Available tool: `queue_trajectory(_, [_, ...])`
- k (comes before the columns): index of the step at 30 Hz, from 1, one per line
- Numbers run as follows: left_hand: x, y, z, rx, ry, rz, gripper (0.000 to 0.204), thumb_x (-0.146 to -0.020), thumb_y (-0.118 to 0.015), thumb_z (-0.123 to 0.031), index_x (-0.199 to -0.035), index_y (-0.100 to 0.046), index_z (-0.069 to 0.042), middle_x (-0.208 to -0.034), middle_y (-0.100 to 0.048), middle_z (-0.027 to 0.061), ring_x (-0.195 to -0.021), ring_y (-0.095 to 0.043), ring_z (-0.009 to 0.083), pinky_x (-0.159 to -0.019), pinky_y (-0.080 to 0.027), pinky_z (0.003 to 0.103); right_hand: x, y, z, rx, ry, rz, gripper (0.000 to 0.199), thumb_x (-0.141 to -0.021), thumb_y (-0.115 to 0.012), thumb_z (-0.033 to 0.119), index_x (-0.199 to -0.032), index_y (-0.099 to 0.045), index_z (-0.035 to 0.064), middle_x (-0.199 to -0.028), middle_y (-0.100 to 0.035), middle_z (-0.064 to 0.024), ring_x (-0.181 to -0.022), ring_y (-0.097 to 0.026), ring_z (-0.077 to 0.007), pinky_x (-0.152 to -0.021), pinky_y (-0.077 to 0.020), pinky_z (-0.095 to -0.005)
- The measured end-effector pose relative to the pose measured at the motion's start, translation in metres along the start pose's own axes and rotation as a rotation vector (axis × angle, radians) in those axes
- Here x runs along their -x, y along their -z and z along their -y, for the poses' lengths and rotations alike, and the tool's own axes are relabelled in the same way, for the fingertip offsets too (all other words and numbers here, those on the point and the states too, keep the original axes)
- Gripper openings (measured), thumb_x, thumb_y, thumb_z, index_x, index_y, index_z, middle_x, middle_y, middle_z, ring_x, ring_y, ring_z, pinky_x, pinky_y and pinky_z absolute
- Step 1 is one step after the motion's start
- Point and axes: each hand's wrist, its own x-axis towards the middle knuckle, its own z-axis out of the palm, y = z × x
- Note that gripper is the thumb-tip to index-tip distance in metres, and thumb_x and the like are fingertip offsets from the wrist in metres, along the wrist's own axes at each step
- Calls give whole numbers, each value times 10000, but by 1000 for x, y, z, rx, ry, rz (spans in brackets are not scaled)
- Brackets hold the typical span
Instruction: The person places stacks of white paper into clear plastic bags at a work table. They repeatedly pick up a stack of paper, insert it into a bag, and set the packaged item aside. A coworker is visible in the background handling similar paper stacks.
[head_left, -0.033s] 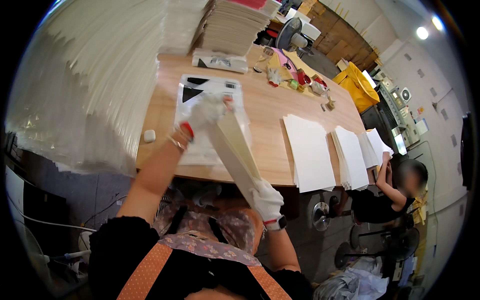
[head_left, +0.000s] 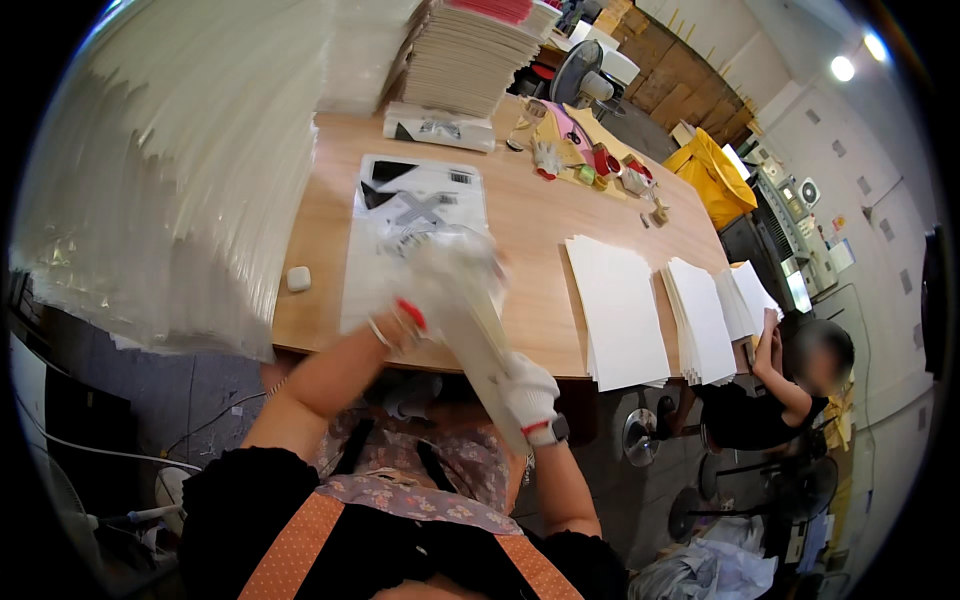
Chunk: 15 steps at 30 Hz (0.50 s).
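My right hand (head_left: 527, 390), in a white glove with a red cuff, is closed around a flat, cream-white sheaf of sheets (head_left: 482, 338), tilted and seen nearly edge-on over the table's front edge. My left hand (head_left: 450, 268), also white-gloved, is at the sheaf's far end. Motion smears its fingers, so their grip is unclear. Under it on the table lies a clear plastic packaging bag (head_left: 370, 265) with black print and a barcode. The sheaf and left hand partly cover this bag.
White paper stacks (head_left: 618, 315) (head_left: 700, 318) lie right on the wooden table (head_left: 535, 200). Tall piles of plastic bags (head_left: 200, 180) stand left. A rolled bag (head_left: 440, 128), small white case (head_left: 298, 279), tape rolls (head_left: 605, 162) and scissors sit around. A seated person (head_left: 765, 400) handles paper at right.
My left hand has come nearer to me and slightly right, uncovering more of the bag's print. The sheaf's far end has dropped nearer too; my right hand has barely shifted.
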Motion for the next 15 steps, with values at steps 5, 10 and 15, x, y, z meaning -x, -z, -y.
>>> queue_trajectory(5, [43, -87, -5, -553, -119, 29, 276, -787, -608, -169, -1055, -632, -110, -790, -639, 90, -731, -634, 281, -679, -518, 364, -69, -80, -45, -96, 311, 103, 327, -815, -584, 273, -1068, -604, 66, -1058, -632, -152, -873, -619, -360, -737, -504, -423])
queue_trajectory(10, [93, -62, 80, -786, -140, 98, 360, -789, -611, -131, -1148, -602, -105, -952, -635, 108, -729, -637, 237, -621, -534, 334, -74, -114, -39, -174, -323, -231, 481, -864, -556, 396, -1156, -510, 16, -1133, -583, -229, -1023, -572, -382, -829, -467, -470])
queue_trajectory(15, [131, 12, 110, -1109, -306, -214, 358, -871, -504, -46, -1229, -495, -34, -1053, -557, 183, -928, -586, 292, -830, -486, 374, -82, -133, -64, -307, -448, 111, 348, -889, -530, 357, -1111, -506, 91, -964, -643, -223, -867, -634, -385, -724, -486, -500])
